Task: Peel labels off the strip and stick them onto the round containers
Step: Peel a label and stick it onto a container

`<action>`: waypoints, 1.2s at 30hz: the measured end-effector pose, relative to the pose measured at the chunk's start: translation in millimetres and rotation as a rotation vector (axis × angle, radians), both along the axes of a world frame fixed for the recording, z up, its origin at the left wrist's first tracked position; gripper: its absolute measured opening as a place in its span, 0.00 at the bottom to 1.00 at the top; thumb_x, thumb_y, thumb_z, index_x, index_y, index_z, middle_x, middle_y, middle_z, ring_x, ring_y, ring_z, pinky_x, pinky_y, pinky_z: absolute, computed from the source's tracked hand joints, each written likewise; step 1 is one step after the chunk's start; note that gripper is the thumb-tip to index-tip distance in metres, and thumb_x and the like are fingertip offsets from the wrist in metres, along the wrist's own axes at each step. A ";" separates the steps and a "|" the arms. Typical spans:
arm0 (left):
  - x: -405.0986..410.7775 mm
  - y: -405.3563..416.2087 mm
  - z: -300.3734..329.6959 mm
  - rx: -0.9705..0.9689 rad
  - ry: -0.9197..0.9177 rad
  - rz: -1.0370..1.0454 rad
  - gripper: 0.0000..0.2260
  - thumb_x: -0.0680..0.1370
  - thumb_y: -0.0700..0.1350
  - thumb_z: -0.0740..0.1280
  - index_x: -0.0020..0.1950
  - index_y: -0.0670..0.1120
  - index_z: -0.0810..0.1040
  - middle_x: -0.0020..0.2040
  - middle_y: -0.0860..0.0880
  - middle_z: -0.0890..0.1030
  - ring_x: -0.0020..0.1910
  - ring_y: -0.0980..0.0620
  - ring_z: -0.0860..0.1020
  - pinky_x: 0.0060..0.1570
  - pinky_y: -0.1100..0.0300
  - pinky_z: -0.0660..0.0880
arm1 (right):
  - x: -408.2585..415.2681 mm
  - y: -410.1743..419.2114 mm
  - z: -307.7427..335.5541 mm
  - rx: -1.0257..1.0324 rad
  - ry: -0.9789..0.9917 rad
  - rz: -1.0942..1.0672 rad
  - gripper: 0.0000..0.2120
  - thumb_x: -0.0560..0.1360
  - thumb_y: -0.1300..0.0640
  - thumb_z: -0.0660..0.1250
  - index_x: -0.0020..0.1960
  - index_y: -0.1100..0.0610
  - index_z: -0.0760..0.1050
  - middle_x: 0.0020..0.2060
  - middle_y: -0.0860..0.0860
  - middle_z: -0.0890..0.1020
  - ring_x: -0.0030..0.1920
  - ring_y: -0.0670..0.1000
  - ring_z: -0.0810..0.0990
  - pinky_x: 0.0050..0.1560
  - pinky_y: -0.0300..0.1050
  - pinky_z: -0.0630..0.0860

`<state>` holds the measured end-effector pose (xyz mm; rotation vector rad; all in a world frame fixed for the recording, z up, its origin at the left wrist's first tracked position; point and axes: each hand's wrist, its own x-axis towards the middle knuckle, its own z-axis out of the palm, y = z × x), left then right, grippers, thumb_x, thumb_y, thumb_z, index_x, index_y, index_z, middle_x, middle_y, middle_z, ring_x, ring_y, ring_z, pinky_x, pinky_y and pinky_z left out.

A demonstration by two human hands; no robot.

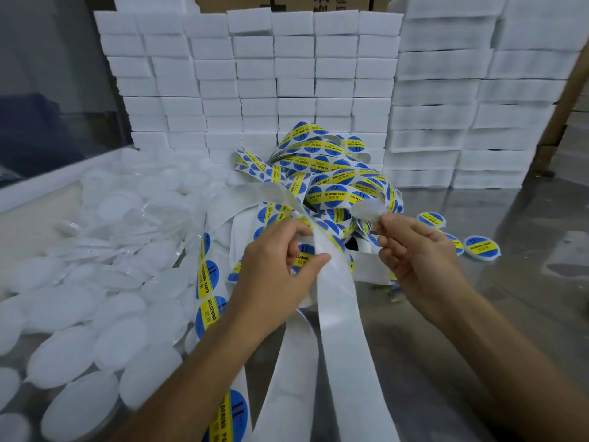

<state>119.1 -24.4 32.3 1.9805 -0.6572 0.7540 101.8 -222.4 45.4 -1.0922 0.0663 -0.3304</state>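
Bare strip [338, 314] pinched by left hand [274, 266]; right hand [414, 250] pinches label [369, 208].

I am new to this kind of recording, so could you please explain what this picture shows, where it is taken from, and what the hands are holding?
There is no machine here. One camera worn on a person's head looks down at their two bare hands. The left hand grips the white backing strip. The right hand pinches a peeled round label, seen from its pale back. On the metal table lie a tangled heap of blue and yellow labels, plain white round containers on the left, and a few labelled containers on the right. White foam blocks are stacked behind.
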 end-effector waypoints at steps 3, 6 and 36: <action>0.1 7.9 8.2 0.062 -0.194 0.105 0.08 0.75 0.48 0.72 0.45 0.44 0.78 0.34 0.52 0.71 0.34 0.52 0.70 0.37 0.56 0.72 | -1.8 2.5 0.5 -0.077 -0.047 -0.041 0.08 0.62 0.56 0.76 0.41 0.54 0.86 0.38 0.50 0.86 0.34 0.45 0.82 0.35 0.34 0.77; 5.6 22.9 17.3 0.044 -0.290 0.275 0.08 0.77 0.47 0.68 0.40 0.44 0.78 0.33 0.51 0.73 0.32 0.49 0.73 0.38 0.52 0.73 | -3.4 3.4 0.9 -0.139 -0.072 -0.034 0.07 0.67 0.61 0.75 0.43 0.52 0.87 0.37 0.49 0.86 0.35 0.45 0.82 0.36 0.35 0.77; 50.7 96.5 -1.6 0.212 0.213 0.928 0.05 0.75 0.44 0.65 0.45 0.45 0.79 0.54 0.43 0.77 0.57 0.40 0.71 0.60 0.43 0.61 | -2.0 3.4 -1.9 -0.291 -0.048 -0.130 0.06 0.74 0.58 0.72 0.40 0.50 0.81 0.36 0.46 0.84 0.34 0.44 0.81 0.34 0.39 0.75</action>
